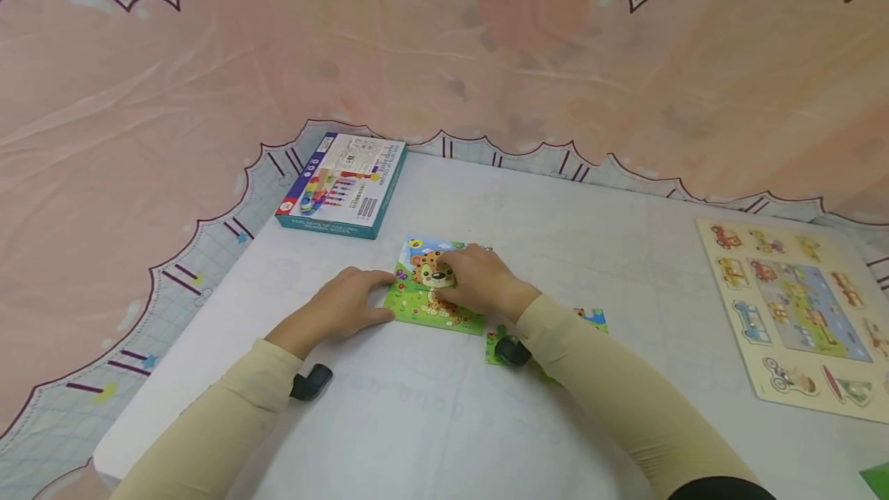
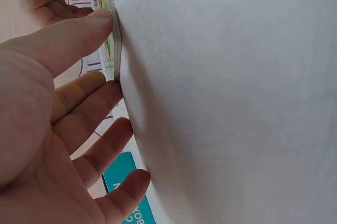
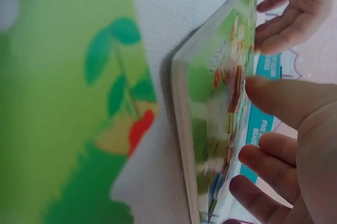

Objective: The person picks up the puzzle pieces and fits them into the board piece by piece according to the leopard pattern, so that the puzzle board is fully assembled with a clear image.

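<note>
A square puzzle board (image 1: 410,307) with a cartoon leopard in green grass lies on the table; its thick pale edge shows in the right wrist view. My left hand (image 1: 343,303) rests at its left side. In the left wrist view the thumb (image 2: 100,21) touches the edge, and the fingers are loosely straight and spread. My right hand (image 1: 479,278) is over the board's right part, covering some of the picture. In the right wrist view its thumb (image 3: 258,92) is at a raised piece (image 3: 235,95), with the fingers apart and slightly bent above the surface.
Another green picture piece (image 1: 593,318) lies partly under my right forearm. At the back left is a boxed toy (image 1: 340,184). A wooden vehicle puzzle board (image 1: 753,361) lies on the right, with a green corner (image 1: 877,473) near the front. A patterned curtain borders the table.
</note>
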Demonstrator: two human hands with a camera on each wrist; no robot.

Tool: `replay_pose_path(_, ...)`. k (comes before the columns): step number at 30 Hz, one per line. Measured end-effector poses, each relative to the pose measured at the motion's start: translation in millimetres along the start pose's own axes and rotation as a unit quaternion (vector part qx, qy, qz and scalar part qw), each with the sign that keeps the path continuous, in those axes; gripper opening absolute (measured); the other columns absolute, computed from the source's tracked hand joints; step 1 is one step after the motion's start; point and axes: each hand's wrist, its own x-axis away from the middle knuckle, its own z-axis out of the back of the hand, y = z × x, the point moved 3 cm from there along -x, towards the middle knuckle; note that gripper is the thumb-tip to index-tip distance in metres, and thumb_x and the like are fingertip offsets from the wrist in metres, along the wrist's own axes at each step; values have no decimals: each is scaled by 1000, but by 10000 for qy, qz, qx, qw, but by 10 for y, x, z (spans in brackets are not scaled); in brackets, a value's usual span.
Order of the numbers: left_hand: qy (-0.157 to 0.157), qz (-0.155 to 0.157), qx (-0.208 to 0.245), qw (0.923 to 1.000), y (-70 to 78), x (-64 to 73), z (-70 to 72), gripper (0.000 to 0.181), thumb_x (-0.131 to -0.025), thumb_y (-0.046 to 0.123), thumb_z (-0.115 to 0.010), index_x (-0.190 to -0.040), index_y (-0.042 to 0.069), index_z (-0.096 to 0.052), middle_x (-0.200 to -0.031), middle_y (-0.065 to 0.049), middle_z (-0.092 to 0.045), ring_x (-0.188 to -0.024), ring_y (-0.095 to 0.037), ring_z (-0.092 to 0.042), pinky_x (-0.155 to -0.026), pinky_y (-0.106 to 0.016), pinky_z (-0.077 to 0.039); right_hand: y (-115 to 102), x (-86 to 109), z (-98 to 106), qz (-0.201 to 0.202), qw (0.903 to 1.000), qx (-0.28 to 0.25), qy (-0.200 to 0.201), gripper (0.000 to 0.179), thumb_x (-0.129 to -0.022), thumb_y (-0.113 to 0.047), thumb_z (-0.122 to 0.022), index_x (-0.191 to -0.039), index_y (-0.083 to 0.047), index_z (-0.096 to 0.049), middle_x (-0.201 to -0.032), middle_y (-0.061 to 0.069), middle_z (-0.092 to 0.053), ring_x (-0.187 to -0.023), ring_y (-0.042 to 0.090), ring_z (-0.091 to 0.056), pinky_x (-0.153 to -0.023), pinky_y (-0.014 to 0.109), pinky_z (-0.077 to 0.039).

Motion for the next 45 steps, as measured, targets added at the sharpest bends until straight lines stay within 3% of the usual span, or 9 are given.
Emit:
replay_pose_path(12,19,-59,-94,9999,1,-5,1,61,-89,28,-78,-143,8,-56,-139,-12,-57,-130,-35,-47,-109,-54,-39,-9,-13,5,-70,10000,-43,40,48,-94,-35,-70,-134,-10,-61,-125,5,-67,-115,29,-58,-100,47,-46)
replay_pose_path(17,-5,-18,-64,10000,2,5,1,61,-89,27,-78,-143,8,-56,-139,-13,-57,-131,-36,-47,-109,-54,-39,41,18,46,-88,9995,-290,20,52,-95,-35,-68,-138,-8,-58,-130,8,-64,-120,30,-55,-103,46,-45)
replay_pose_path(23,39,13,-34,10000,1,13,-3,62,-88,27,-79,-143,8,-56,-139,-13,-57,-131,-36,-46,-109,-55,-39,133,202,225,27,9983,-534,224,54,-96,-31,-68,-141,-4,-54,-140,12,-57,-130,34,-50,-109,47,-41)
replay_pose_path(28,40,46,-37,10000,-6,11,-19,63,-88,27,-79,-143,9,-56,-139,-13,-57,-130,-36,-47,-108,-54,-40,244,386,294,-50,9980,-562,273,54,-95,-29,-69,-140,-4,-55,-140,14,-57,-129,34,-51,-107,47,-42)
replay_pose_path(34,46,71,-38,10000,-4,11,-21,63,-88,27,-79,-143,8,-56,-139,-13,-56,-132,-36,-46,-109,-55,-39,415,606,324,-207,9968,-675,374,53,-93,-26,-69,-140,-4,-56,-136,14,-59,-118,31,-57,-99,47,-48)
replay_pose_path(45,62,42,-63,10000,6,9,-13,62,-88,27,-79,-143,8,-56,-139,-13,-57,-130,-36,-47,-109,-54,-39,741,929,286,-636,9955,-623,312,52,-92,-24,-71,-136,-1,-58,-134,16,-60,-117,33,-58,-101,50,-47)
